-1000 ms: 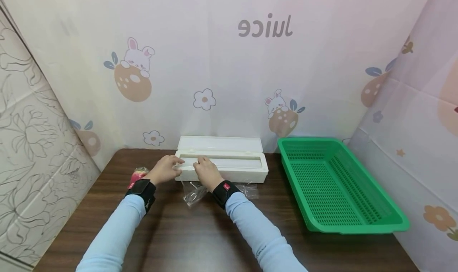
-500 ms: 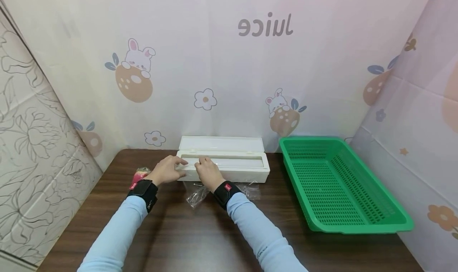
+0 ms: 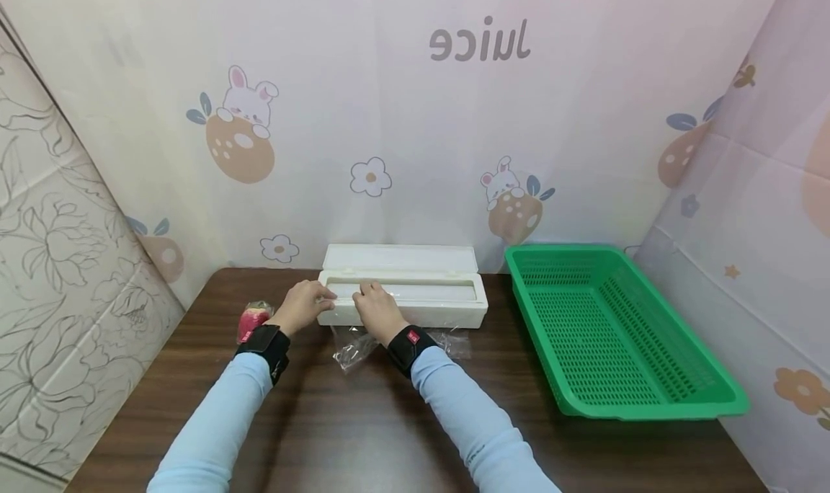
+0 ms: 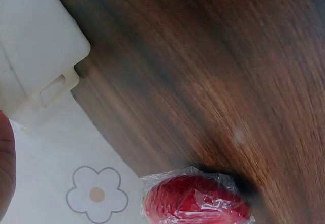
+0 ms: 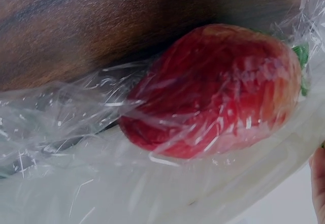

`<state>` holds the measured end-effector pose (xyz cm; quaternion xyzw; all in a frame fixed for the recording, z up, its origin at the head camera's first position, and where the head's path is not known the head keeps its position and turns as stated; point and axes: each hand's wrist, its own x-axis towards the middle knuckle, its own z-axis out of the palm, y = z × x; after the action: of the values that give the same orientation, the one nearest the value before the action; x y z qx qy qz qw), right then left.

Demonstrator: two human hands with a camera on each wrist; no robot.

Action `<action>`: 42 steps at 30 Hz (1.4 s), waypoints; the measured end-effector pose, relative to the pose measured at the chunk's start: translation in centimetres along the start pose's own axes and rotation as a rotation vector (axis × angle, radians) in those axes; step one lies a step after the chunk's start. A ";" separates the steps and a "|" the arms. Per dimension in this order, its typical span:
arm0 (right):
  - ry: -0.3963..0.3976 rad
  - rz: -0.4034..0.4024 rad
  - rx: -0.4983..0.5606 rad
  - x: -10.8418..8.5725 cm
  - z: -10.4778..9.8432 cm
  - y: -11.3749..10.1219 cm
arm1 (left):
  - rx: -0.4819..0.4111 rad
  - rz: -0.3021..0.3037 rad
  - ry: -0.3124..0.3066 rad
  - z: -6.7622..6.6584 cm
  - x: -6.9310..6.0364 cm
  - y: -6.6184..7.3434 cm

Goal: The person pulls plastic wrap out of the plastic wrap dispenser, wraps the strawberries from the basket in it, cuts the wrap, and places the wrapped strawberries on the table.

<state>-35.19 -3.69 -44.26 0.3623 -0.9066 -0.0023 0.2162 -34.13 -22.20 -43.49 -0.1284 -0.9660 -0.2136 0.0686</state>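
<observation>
A white cling film dispenser stands at the back of the table with its lid raised. My left hand is at its front left corner, thumb and index fingertip close together on the edge of the cling film. Just to the right, my right hand has its fingers curled at the box's front edge, pinching the film; the fingertips are partly hidden. Beneath the right wrist, a red fruit with a bit of green lies under clear film. Another red fruit, wrapped in film, rests on the left.
A green plastic basket with perforated sides stands on the right of the dark wooden table. Printed curtains hang behind and at both sides. Loose film spreads in front of the dispenser, around the right wrist.
My left thumb and index finger have come closer together at the film's edge. The right hand stays almost in place. The view has shifted slightly.
</observation>
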 end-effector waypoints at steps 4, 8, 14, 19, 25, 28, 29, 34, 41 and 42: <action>-0.003 -0.004 -0.003 -0.2 -0.4 0.5 | -0.027 -0.011 0.007 0.0 0.3 0.1; -0.012 0.001 -0.005 -0.5 -0.6 0.8 | -0.036 -0.013 0.010 0.0 0.3 0.0; -0.011 -0.007 -0.010 -1.1 -0.6 1.1 | -0.054 -0.044 -0.006 0.1 0.0 0.0; -0.020 -0.013 -0.017 -1.4 -0.4 1.5 | -0.069 -0.038 -0.006 0.0 -0.1 0.0; -0.040 -0.009 -0.040 -1.6 -0.3 2.0 | -0.102 -0.050 -0.016 -0.1 0.0 -0.1; -0.040 -0.011 -0.043 -1.7 -0.4 2.2 | -0.108 -0.059 -0.023 -0.1 0.1 -0.2; -0.038 -0.010 -0.042 -1.8 -0.5 2.2 | -0.110 -0.060 -0.024 -0.1 0.1 -0.2; -0.021 -0.002 -0.023 -2.0 -0.6 2.6 | -0.109 -0.062 -0.015 -0.1 0.2 -0.1; -0.009 0.002 -0.006 -2.5 -0.4 2.9 | -0.111 -0.082 -0.024 -0.2 0.1 0.2; -0.003 0.005 -0.003 -2.5 -0.4 2.9 | -0.115 -0.084 -0.026 -0.2 0.0 0.2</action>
<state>-35.32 0.20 -44.37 0.3597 -0.9079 -0.0038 0.2153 -34.09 -22.09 -43.24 -0.0943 -0.9575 -0.2696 0.0395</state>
